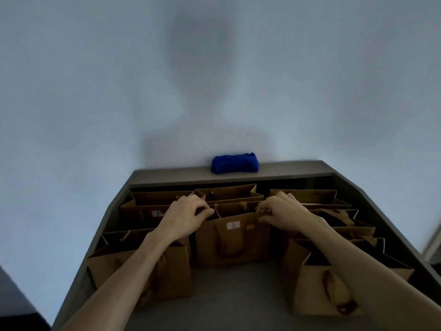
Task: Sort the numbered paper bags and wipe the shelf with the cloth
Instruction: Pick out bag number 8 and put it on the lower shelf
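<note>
Dim, bluish light; a soft shadow darkens the wall; wide-angle bending and blur at the edges

Bare shelf between flanking bags

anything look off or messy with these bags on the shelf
Nothing is spilled or torn. The brown bags stand unevenly, some leaning and overlapping, mostly at the right. Both hands, left hand and right hand, grip the top edge of the bag marked 2. The blue cloth lies bunched on the ledge behind.

Cloth behind bags on shelf
</note>
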`<act>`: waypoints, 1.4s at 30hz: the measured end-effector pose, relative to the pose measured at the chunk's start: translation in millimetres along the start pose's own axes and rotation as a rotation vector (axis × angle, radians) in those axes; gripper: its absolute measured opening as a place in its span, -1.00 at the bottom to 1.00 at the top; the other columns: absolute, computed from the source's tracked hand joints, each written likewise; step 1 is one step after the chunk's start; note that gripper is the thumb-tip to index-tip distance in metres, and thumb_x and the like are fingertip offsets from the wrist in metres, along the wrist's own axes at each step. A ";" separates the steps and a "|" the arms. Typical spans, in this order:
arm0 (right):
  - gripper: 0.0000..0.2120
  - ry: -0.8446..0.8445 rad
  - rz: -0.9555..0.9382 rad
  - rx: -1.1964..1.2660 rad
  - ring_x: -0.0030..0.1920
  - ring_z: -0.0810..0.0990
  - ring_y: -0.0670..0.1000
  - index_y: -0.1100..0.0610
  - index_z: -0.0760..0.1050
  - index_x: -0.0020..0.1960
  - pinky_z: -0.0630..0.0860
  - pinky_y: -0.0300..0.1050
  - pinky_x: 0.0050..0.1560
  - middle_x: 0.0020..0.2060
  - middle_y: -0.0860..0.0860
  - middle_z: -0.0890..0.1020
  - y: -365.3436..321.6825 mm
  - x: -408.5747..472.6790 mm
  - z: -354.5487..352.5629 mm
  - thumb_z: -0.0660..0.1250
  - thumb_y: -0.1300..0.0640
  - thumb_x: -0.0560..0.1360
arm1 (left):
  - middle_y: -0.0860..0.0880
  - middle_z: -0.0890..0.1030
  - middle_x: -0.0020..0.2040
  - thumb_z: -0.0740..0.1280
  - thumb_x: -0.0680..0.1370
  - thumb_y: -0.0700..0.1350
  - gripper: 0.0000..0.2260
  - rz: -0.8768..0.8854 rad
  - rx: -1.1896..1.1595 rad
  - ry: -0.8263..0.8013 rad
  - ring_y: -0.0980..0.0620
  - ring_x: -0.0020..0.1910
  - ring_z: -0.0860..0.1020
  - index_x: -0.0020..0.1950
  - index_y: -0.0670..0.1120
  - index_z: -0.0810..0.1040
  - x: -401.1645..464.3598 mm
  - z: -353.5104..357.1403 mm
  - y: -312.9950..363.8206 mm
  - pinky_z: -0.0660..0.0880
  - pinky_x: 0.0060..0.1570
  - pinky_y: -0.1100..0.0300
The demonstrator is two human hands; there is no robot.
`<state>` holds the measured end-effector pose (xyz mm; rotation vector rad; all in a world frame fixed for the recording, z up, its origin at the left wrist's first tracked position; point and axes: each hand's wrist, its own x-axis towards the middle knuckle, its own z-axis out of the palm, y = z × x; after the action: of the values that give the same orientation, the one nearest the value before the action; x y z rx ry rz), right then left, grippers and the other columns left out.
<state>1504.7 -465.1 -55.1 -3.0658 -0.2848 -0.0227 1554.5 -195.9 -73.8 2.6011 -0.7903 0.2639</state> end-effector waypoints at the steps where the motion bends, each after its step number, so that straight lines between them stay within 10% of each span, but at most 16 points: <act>1: -0.80 -0.015 -0.030 0.000 0.26 0.47 0.01 -0.11 0.54 0.18 0.31 0.15 0.39 0.13 -0.09 0.59 2.0 -0.7 0.4 0.29 -0.05 0.57 | 0.10 0.54 0.11 0.24 0.58 0.09 -0.81 0.001 -0.004 0.026 0.13 0.11 0.48 0.08 0.09 0.59 1.6 0.1 0.8 0.44 0.20 0.02; 11: -0.78 -0.025 -0.198 0.025 0.14 0.52 -0.10 -0.07 0.59 0.09 0.42 0.06 0.30 0.13 -0.13 0.60 13.4 -18.2 3.5 0.30 -0.15 0.55 | 0.07 0.60 0.18 0.27 0.60 -0.04 -0.80 -0.035 -0.090 -0.092 0.22 0.04 0.55 0.19 0.07 0.57 11.7 18.0 12.1 0.52 0.12 0.14; 17: -0.72 0.127 -0.166 0.274 -0.12 0.53 -0.21 -0.08 0.54 0.14 0.37 -0.37 -0.17 -0.10 -0.19 0.57 19.5 -30.1 -10.8 0.22 -0.20 0.56 | 0.15 0.59 0.15 0.31 0.57 -0.03 -0.83 0.051 -0.067 -0.093 0.24 0.15 0.50 0.14 0.12 0.59 -6.3 12.5 15.5 0.47 0.19 0.17; 24: -0.86 0.255 -0.136 0.325 -0.02 0.56 -0.19 -0.06 0.56 0.07 0.58 -0.13 0.04 -0.06 -0.15 0.61 29.7 -11.2 -2.4 0.28 -0.04 0.58 | 0.18 0.58 0.12 0.30 0.57 -0.07 -0.81 0.095 -0.072 -0.077 0.30 0.11 0.49 0.16 0.10 0.57 -24.8 14.4 20.4 0.42 0.16 0.29; 38: -0.68 0.040 0.063 0.000 0.37 0.35 0.16 -0.09 0.43 0.37 0.24 0.19 0.39 0.28 0.05 0.52 24.6 63.6 10.2 0.24 0.01 0.61 | 0.19 0.61 0.07 0.27 0.59 -0.07 -0.83 0.044 -0.137 -0.243 0.29 0.05 0.55 0.11 0.15 0.58 5.5 9.0 -5.7 0.52 0.15 0.13; 42: -0.64 0.062 0.080 -0.042 0.36 0.36 0.14 -0.08 0.43 0.40 0.25 0.16 0.40 0.28 0.05 0.53 26.3 67.9 11.9 0.26 0.00 0.60 | 0.17 0.59 0.03 0.21 0.60 0.07 -0.82 -0.021 -0.188 -0.049 0.25 -0.04 0.56 0.11 0.13 0.57 10.4 12.2 0.8 0.56 0.05 0.11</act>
<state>1576.3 -477.7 -67.1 -3.1078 -0.1598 -0.1206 1563.3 -206.8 -81.5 2.4458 -0.7651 0.1138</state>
